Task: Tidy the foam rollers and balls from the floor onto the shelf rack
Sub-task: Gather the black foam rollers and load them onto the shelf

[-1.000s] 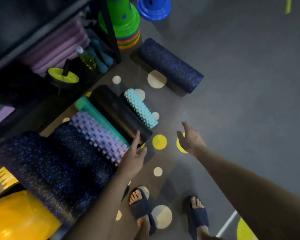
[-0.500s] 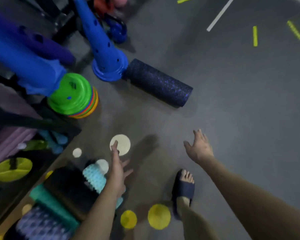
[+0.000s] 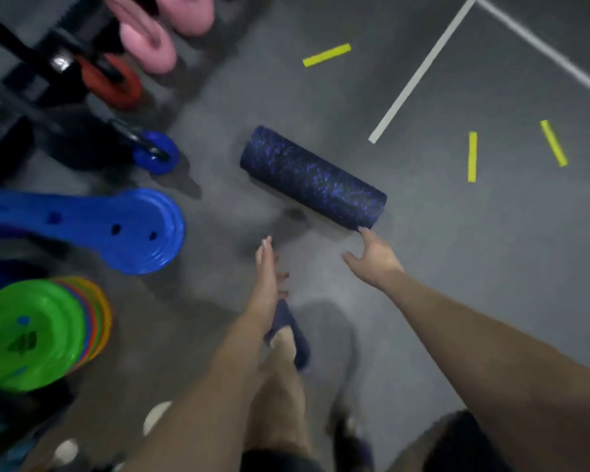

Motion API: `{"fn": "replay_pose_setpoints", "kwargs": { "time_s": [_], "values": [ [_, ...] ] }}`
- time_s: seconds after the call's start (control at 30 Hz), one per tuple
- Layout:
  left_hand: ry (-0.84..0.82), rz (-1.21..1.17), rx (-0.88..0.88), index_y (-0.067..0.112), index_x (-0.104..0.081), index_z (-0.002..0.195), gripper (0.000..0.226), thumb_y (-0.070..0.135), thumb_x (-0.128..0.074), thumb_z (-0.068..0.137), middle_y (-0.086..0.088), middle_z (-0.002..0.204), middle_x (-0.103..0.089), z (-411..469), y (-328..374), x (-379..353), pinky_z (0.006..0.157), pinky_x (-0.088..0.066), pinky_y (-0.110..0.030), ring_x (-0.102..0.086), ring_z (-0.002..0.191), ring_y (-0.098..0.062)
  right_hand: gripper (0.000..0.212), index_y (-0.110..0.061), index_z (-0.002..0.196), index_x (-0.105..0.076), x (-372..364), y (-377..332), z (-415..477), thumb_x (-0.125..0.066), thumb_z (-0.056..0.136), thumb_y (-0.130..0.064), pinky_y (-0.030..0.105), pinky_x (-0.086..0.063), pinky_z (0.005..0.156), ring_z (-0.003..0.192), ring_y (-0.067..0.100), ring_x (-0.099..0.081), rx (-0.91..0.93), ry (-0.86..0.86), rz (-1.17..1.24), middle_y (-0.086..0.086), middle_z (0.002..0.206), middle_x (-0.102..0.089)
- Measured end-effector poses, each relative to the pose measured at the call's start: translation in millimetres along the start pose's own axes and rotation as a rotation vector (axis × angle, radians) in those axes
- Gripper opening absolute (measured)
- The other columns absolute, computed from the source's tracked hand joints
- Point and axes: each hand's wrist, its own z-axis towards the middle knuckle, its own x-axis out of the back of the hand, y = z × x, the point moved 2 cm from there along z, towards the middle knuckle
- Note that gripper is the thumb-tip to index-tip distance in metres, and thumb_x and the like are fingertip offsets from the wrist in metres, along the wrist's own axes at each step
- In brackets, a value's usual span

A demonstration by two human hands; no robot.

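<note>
Dark cylindrical foam roller (image 3: pixel 312 178), speckled blue-purple with a grainy surface, lay on its side on the matte grey floor (image 3: pixel 457 267), diagonal, well apart from the rack at far left. Right hand (image 3: pixel 372 258) was spread and relaxed, a fingertip touching the roller's near end, not gripping; left hand (image 3: pixel 266 267) was flat with straight fingers, seen edge-on, holding nothing, short of the roller. At left were glossy ridged blue plastic cones (image 3: pixel 143 229), a stacked green cone (image 3: pixel 31 332), rounded pink kettlebells (image 3: pixel 157 39), plus flat yellow tape strips (image 3: pixel 326 55) on the floor.
</note>
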Motion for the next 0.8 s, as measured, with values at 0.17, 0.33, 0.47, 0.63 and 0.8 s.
{"fn": "replay_pose_setpoints", "kwargs": {
  "time_s": [0.17, 0.33, 0.47, 0.63, 0.8],
  "values": [
    [-0.020, 0.134, -0.014, 0.051, -0.033, 0.140, 0.038, 0.062, -0.026, 0.104, 0.011, 0.147, -0.047, 159.6, 27.5, -86.7, 0.089, -0.048, -0.038, -0.060, 0.112, -0.019, 0.118, -0.018, 0.163, -0.001, 41.8, -9.7, 222.2, -0.074, 0.081, -0.061, 0.047, -0.015, 0.127, 0.157, 0.031, -0.009, 0.074, -0.017, -0.236, 0.012, 0.171, -0.002],
    [0.042, -0.044, 0.085, 0.040, -0.044, 0.139, 0.045, 0.061, -0.025, 0.104, 0.003, 0.132, -0.058, 264.4, 14.1, -170.0, 0.080, -0.048, -0.033, -0.062, 0.101, -0.022, 0.168, -0.011, 0.159, 0.020, 96.5, 12.3, 402.8, -0.085, 0.046, -0.078, 0.065, -0.009, 0.122, 0.153, 0.049, 0.000, 0.061, 0.118, -0.582, 0.035, 0.163, 0.006],
    [0.172, -0.294, 0.189, 0.040, -0.049, 0.143, 0.061, 0.070, -0.019, 0.100, -0.004, 0.133, -0.062, 298.6, 0.8, -234.9, 0.089, -0.050, -0.039, -0.066, 0.100, -0.027, 0.164, -0.015, 0.160, 0.003, 151.4, 29.3, 452.2, -0.094, 0.038, -0.066, 0.070, -0.029, 0.111, 0.143, 0.047, -0.031, 0.085, 0.158, -0.559, 0.027, 0.156, -0.026],
    [0.268, -0.442, 0.204, 0.032, -0.054, 0.140, 0.054, 0.064, -0.029, 0.103, -0.001, 0.126, -0.065, 228.6, 37.2, -316.5, 0.080, -0.056, -0.031, -0.067, 0.100, -0.013, 0.145, -0.017, 0.143, -0.035, 166.1, 49.4, 365.6, -0.089, 0.023, -0.078, 0.044, -0.052, 0.105, 0.122, 0.026, -0.061, 0.038, -0.254, -0.111, 0.004, 0.136, -0.059],
    [0.359, -0.607, 0.222, 0.023, -0.063, 0.136, 0.087, 0.083, -0.066, 0.073, -0.006, 0.129, -0.071, 138.6, 57.3, -321.6, 0.109, -0.048, -0.052, -0.067, 0.120, -0.028, 0.083, -0.025, 0.121, -0.066, 227.8, 34.8, 235.1, -0.099, 0.050, -0.050, 0.032, -0.061, 0.082, 0.094, 0.009, -0.075, 0.052, -0.687, 0.276, -0.007, 0.108, -0.077]
  ]
}}
